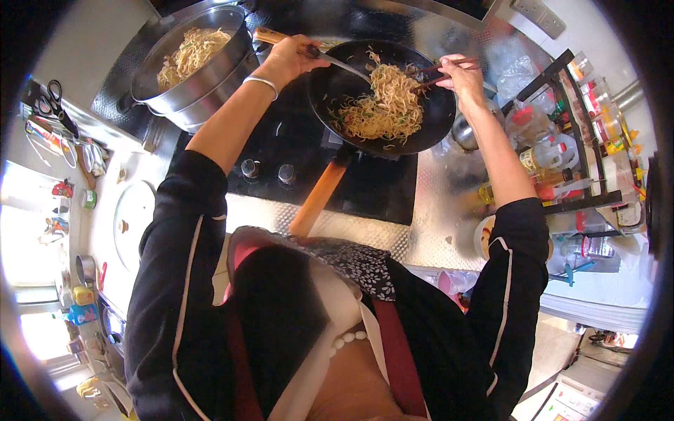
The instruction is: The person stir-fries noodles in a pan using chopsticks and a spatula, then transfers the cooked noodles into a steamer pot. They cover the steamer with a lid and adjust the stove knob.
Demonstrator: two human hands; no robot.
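Observation:
A black wok sits on the black glass cooktop, its wooden handle pointing towards me. In it are fried noodles with bits of green, and a clump of them is raised above the rest. My left hand grips a metal spatula with a wooden handle, its blade end at the noodles' left side and hidden by them. From the right, my right hand holds dark wooden chopsticks, whose tips are in the raised noodles.
Left of the wok stands a large steel steamer pot holding more noodles. Two control knobs are on the cooktop's near left. A black rack with bottles and jars stands at right. A glass lid lies on the left counter.

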